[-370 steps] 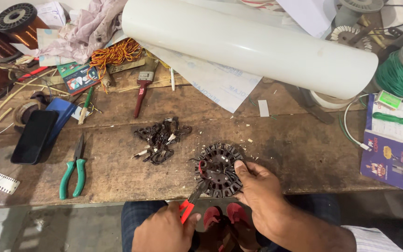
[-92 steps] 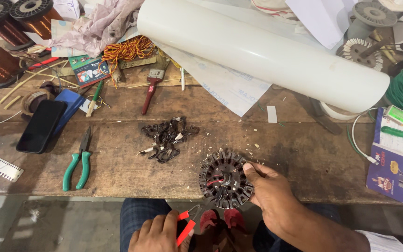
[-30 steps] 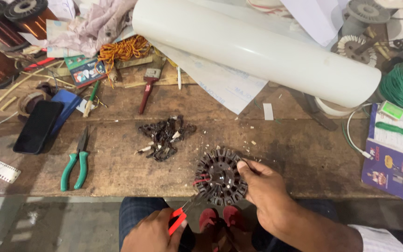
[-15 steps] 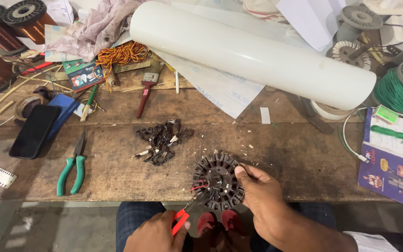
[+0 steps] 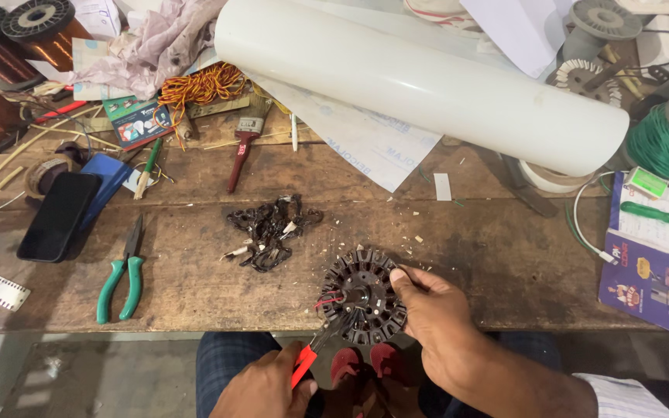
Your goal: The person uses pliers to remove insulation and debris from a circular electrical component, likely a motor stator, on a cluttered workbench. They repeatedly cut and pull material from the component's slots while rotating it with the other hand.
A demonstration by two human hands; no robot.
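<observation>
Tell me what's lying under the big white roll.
Under the big white roll lies a printed white sheet spread on the wooden workbench. How far the sheet runs beneath it is hidden by the roll.

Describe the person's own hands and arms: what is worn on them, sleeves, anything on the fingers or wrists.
Both hands are bare, with no gloves. The left hand shows no ring or band, and no sleeve is in view. The right hand has no visible ring or wristband; its forearm is bare up to a light striped sleeve near the elbow.
</observation>
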